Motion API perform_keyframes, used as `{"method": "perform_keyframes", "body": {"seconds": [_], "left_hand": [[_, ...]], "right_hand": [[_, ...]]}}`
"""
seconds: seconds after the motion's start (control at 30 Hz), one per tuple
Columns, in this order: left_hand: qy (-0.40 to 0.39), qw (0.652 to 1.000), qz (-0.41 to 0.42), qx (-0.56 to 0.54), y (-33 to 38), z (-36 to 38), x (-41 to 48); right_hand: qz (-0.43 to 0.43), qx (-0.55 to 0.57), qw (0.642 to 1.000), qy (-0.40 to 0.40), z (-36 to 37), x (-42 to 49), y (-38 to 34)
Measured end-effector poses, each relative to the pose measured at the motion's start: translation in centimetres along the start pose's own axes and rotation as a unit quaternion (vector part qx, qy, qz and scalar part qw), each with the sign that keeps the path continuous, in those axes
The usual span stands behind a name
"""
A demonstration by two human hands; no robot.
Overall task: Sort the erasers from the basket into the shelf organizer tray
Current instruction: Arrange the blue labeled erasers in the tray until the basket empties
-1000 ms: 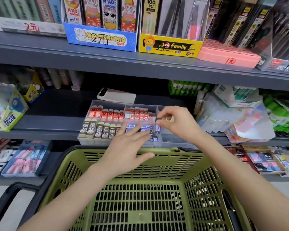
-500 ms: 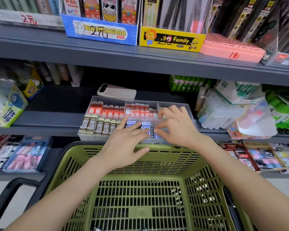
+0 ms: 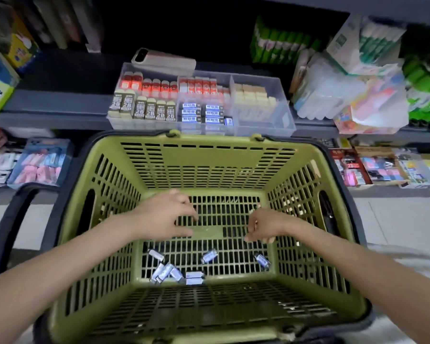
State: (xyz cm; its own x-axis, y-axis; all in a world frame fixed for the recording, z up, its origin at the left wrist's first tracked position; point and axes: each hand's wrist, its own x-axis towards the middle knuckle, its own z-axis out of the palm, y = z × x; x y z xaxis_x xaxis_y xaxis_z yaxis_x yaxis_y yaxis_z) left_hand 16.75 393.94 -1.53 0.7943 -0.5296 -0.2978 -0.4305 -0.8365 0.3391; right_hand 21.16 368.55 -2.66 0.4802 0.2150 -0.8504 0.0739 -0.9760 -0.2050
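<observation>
Hands (image 3: 163, 214) now down inside basket (image 3: 209, 141)

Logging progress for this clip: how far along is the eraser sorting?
Done: the tray holds rows of erasers. In hand: nothing; the left hand and right hand reach empty into the basket. Left: several loose erasers on its floor.

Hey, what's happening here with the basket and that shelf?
A person is filling the clear organizer tray on the shelf. The left hand and right hand are inside the green basket, apparently empty, above several loose erasers on its floor. The tray already holds neat rows.
</observation>
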Motion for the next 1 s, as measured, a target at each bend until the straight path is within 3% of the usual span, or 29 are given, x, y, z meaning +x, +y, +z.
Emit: {"method": "perform_keyframes", "body": {"seconds": [0.07,0.17,0.3,0.37,0.47,0.6,0.67,0.77,0.87,1.0], "left_hand": [[-0.137,0.990,-0.028,-0.004,-0.3,1.8,0.4],[-0.217,0.974,-0.062,0.010,-1.4,4.2,0.6],[-0.306,0.946,-0.110,0.005,-2.6,7.2,0.1],[-0.302,0.945,-0.125,-0.007,-2.6,8.4,-0.2],[-0.253,0.959,-0.128,-0.010,-2.3,9.8,-0.8],[-0.221,0.966,-0.133,-0.013,-1.8,10.5,-1.3],[-0.208,0.967,-0.144,-0.013,-1.5,10.7,-1.4],[-0.196,0.965,-0.172,-0.038,-1.4,10.9,-1.3],[-0.208,0.948,-0.225,-0.080,-1.6,10.7,-1.0],[-0.220,0.931,-0.271,-0.106,-1.9,10.7,-0.8]], "right_hand": [[0.037,-0.105,0.993,-0.027,2.4,1.5,0.5],[0.039,-0.228,0.973,-0.009,5.0,2.9,1.5],[-0.009,-0.212,0.977,0.034,6.5,4.0,2.8],[-0.065,-0.102,0.990,0.071,6.7,4.3,2.1],[-0.198,0.012,0.974,0.107,7.2,4.7,-0.1],[-0.290,-0.129,0.936,0.155,9.3,5.8,-1.9],[-0.291,-0.209,0.920,0.161,9.9,6.7,-2.0],[-0.291,-0.224,0.914,0.171,10.4,7.4,-2.1],[-0.263,-0.148,0.933,0.198,10.4,7.9,-2.0],[-0.218,-0.049,0.959,0.173,9.4,7.7,-1.8]]}}
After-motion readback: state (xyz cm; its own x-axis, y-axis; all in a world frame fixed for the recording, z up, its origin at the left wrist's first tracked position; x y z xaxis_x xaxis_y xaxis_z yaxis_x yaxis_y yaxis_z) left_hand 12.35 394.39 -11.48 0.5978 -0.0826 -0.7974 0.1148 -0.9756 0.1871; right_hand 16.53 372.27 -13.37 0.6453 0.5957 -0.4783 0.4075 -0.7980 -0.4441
